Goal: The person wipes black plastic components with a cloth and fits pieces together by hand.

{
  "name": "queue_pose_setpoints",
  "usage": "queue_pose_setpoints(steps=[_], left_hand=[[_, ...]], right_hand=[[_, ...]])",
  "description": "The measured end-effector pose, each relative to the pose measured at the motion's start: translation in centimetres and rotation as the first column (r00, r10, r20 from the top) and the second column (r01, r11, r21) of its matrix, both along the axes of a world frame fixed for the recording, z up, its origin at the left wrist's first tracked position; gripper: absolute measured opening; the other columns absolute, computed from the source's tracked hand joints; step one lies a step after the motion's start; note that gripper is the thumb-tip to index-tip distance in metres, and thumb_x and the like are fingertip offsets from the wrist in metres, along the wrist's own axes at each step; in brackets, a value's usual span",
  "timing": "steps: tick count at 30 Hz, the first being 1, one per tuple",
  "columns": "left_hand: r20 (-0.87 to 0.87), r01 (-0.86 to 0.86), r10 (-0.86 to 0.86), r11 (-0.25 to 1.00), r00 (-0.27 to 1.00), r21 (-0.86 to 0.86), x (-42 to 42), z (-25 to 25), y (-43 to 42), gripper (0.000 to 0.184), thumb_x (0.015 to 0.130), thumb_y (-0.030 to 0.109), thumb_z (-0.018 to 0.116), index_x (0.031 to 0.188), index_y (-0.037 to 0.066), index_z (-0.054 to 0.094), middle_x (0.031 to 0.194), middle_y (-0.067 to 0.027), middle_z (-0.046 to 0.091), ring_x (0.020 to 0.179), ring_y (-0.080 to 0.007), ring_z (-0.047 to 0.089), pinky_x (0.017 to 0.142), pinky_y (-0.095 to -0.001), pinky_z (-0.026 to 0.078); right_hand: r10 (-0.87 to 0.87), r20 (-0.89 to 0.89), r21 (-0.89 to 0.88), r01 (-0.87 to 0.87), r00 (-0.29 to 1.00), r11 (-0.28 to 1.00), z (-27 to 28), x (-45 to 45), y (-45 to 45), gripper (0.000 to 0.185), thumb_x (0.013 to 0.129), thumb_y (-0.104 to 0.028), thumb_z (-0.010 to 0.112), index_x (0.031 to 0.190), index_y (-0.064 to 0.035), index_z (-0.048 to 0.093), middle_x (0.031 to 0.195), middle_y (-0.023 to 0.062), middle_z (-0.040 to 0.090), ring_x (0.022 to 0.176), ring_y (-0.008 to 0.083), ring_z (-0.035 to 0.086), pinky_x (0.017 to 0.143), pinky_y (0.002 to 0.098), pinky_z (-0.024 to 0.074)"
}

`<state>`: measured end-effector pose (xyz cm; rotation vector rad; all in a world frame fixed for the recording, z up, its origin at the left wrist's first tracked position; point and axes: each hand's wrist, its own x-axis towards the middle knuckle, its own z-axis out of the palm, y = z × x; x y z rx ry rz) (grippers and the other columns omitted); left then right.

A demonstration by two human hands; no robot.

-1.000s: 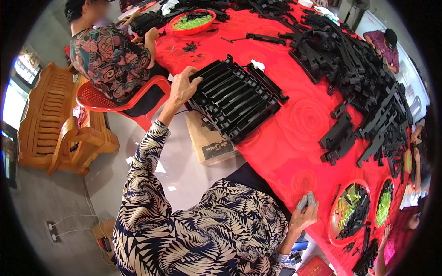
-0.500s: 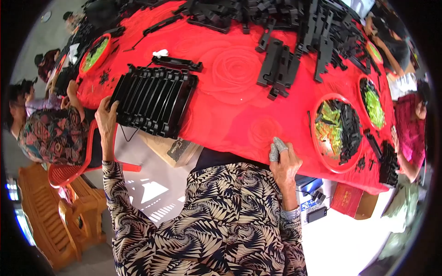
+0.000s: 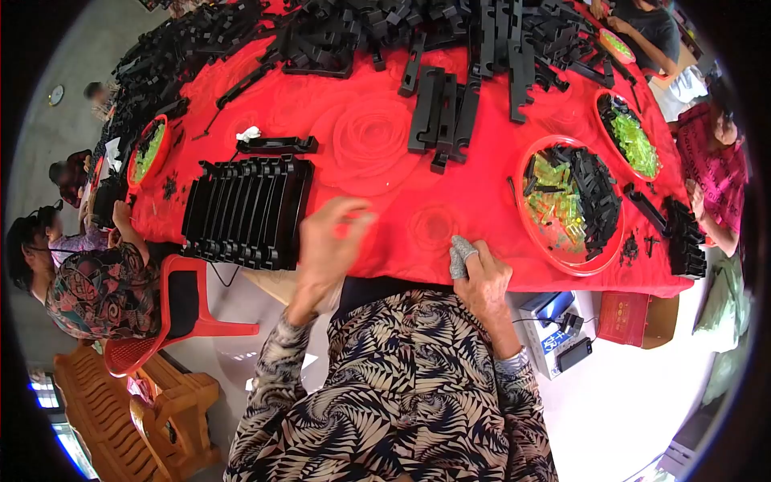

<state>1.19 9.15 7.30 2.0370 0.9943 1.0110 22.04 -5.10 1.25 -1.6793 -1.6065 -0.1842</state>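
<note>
My left hand [image 3: 331, 245] is over the red cloth near the table's front edge, just right of a row of black plastic strips [image 3: 245, 213]. Motion smears its fingers, and I see nothing held in it. Close to the same edge, my right hand [image 3: 486, 281] rests with fingers curled and pressed together. Grey wrapping [image 3: 462, 255] covers two of its digits. Whether anything small is pinched there is hidden. Behind the row lies a single black strip [image 3: 277, 145] with a small white scrap [image 3: 248, 133] beside it.
A red basin [image 3: 572, 265] of black and yellow-green small pieces stands at right, another basin [image 3: 630, 136] behind it. Black strips [image 3: 442, 116] lie mid-table, with a large heap [image 3: 321, 36] at the back. A red chair [image 3: 181, 309] and seated person [image 3: 104, 289] are at left.
My left hand has left the far end of the strip row and moved right, past the row's near end. The right hand stays much the same. The whole view has shifted slightly.
</note>
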Motion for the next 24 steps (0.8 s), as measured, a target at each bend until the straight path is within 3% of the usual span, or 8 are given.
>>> queue_pose_setpoints(steps=[4,6,9,13,15,16,18,24], left_hand=[[-0.102,0.128,-0.126,0.992,0.987,0.011,8.2,-0.6,2.0,0.036,0.081,0.018,0.074,0.109,0.000,0.060,0.101,-0.0163,0.063,0.091,-0.0305,0.064,0.070,-0.0366,0.053],[-0.216,-0.010,0.052,0.981,0.975,0.195,10.8,-0.4,2.7,0.059,0.081,0.027,0.075,0.124,-0.002,0.048,0.114,-0.0218,0.057,0.101,-0.0366,0.060,0.078,-0.0456,0.052],[-0.298,-0.030,0.054,0.996,0.953,0.087,12.9,0.1,2.8,0.070,0.080,0.033,0.075,0.129,-0.002,0.040,0.119,-0.0249,0.051,0.105,-0.0431,0.057,0.080,-0.0512,0.049],[-0.319,-0.056,0.090,0.992,0.944,0.112,14.2,-0.1,2.2,0.069,0.079,0.033,0.074,0.128,-0.001,0.041,0.115,-0.0240,0.050,0.106,-0.0421,0.053,0.085,-0.0489,0.046],[-0.299,-0.013,0.163,0.896,0.940,0.445,14.5,0.1,1.9,0.062,0.078,0.030,0.073,0.125,-0.001,0.046,0.114,-0.0197,0.050,0.110,-0.0373,0.049,0.092,-0.0461,0.041],[-0.301,-0.011,0.160,0.896,0.940,0.444,14.8,-0.2,2.0,0.062,0.078,0.030,0.073,0.125,-0.001,0.046,0.114,-0.0197,0.050,0.110,-0.0373,0.049,0.092,-0.0461,0.041],[-0.395,0.210,0.114,0.697,0.911,0.686,15.4,-1.2,2.3,0.048,0.076,0.020,0.069,0.116,-0.001,0.054,0.112,-0.0158,0.052,0.113,-0.0329,0.045,0.095,-0.0451,0.036],[-0.545,0.406,0.072,0.588,0.835,0.699,16.4,-2.4,3.3,0.034,0.069,0.010,0.064,0.101,0.000,0.063,0.104,-0.0123,0.059,0.112,-0.0300,0.047,0.096,-0.0432,0.036]], right_hand=[[-0.003,0.009,-0.009,0.003,1.000,1.000,-0.1,0.0,0.0,0.027,0.075,-0.007,0.070,0.101,-0.0020,0.068,0.084,0.0103,0.059,0.057,0.0250,0.060,0.049,0.0351,0.0481],[-0.013,0.018,-0.022,0.013,1.000,1.000,-0.2,-0.1,-0.1,0.028,0.076,-0.006,0.070,0.104,-0.0022,0.067,0.085,0.0102,0.059,0.056,0.0247,0.060,0.050,0.0347,0.0486],[-0.004,0.001,-0.013,0.004,1.000,1.000,-0.2,0.0,-0.1,0.031,0.073,-0.006,0.070,0.104,-0.0021,0.067,0.086,0.0104,0.059,0.057,0.0249,0.060,0.050,0.0348,0.0487],[0.002,-0.011,-0.028,-0.002,1.000,1.000,-0.5,0.2,-0.2,0.035,0.069,-0.004,0.069,0.104,-0.0017,0.067,0.088,0.0109,0.059,0.059,0.0256,0.060,0.051,0.0353,0.0490],[0.023,-0.022,-0.026,-0.024,0.999,0.999,-0.6,0.2,-0.2,0.039,0.066,-0.004,0.068,0.105,-0.0011,0.067,0.088,0.0113,0.059,0.060,0.0262,0.061,0.052,0.0356,0.0494],[0.021,-0.024,-0.027,-0.021,0.999,0.999,-0.6,0.1,-0.3,0.039,0.066,-0.004,0.068,0.105,-0.0011,0.067,0.088,0.0113,0.059,0.060,0.0262,0.061,0.052,0.0356,0.0494],[0.034,-0.012,-0.046,-0.035,0.999,0.998,-0.5,0.2,-0.4,0.040,0.065,-0.004,0.068,0.104,-0.0005,0.067,0.088,0.0116,0.059,0.060,0.0263,0.061,0.053,0.0356,0.0499],[0.011,-0.016,0.012,-0.011,1.000,1.000,-0.2,-0.1,0.0,0.025,0.076,-0.003,0.071,0.101,0.0001,0.067,0.081,0.0112,0.059,0.056,0.0266,0.059,0.049,0.0360,0.0472]])
